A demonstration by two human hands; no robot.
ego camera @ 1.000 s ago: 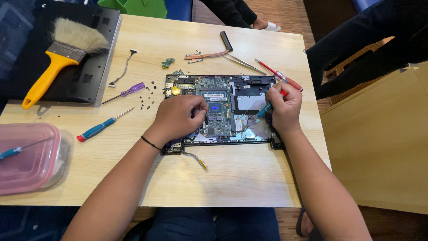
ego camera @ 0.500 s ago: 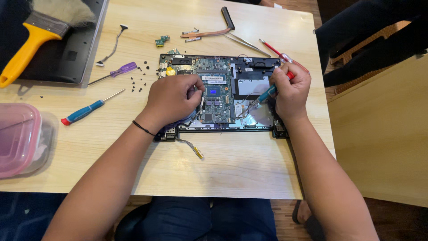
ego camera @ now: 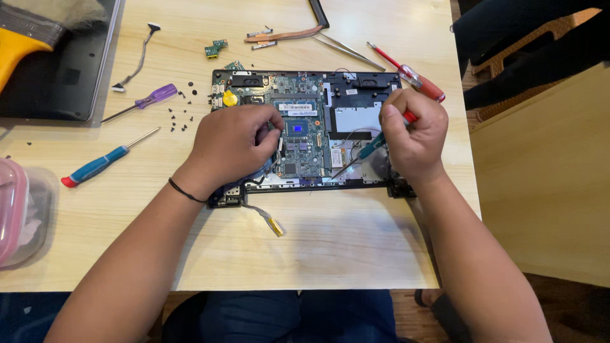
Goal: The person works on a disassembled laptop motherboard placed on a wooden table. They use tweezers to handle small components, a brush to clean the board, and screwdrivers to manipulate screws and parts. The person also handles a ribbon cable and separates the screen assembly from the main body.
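Right now the opened laptop base (ego camera: 305, 136) lies near the far middle of the light wooden table (ego camera: 343, 241), boards bare. Left hand (ego camera: 232, 143) is curled, fingers pressed down on the left part of the green mainboard (ego camera: 298, 143); what it pinches underneath I cannot tell. Right hand (ego camera: 413, 136) is closed in a fist around a teal-handled screwdriver (ego camera: 365, 152), tip angled down onto the silver plate beside the board. Risks as I judge them: tip could slip off and gouge the board or nick the thin black wire (ego camera: 356, 133) looped close by; the left hand's pressure could strain a connector; loose black screws (ego camera: 181, 111) scattered left of the chassis could get swept off by a forearm. Labels: a white rectangular sticker strip (ego camera: 295, 108) on the memory module, and a small bright blue square chip (ego camera: 297, 127) mid-board. Pink-lidded plastic box (ego camera: 16, 209) at the left edge.
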